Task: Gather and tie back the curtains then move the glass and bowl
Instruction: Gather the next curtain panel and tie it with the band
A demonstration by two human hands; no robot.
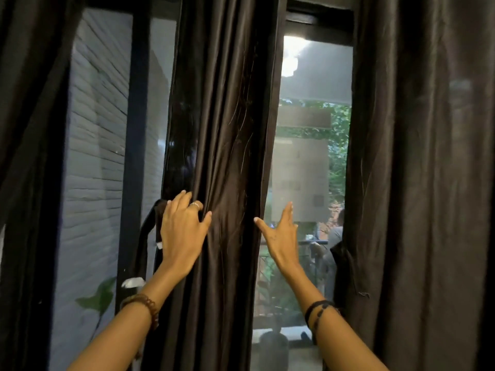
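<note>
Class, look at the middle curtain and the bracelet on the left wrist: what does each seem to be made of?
Middle curtain: dark brown woven fabric, probably satin-like, given its soft sheen and fine vertical folds. Bracelet: small round brown beads, possibly wood; too small to be sure.
</note>
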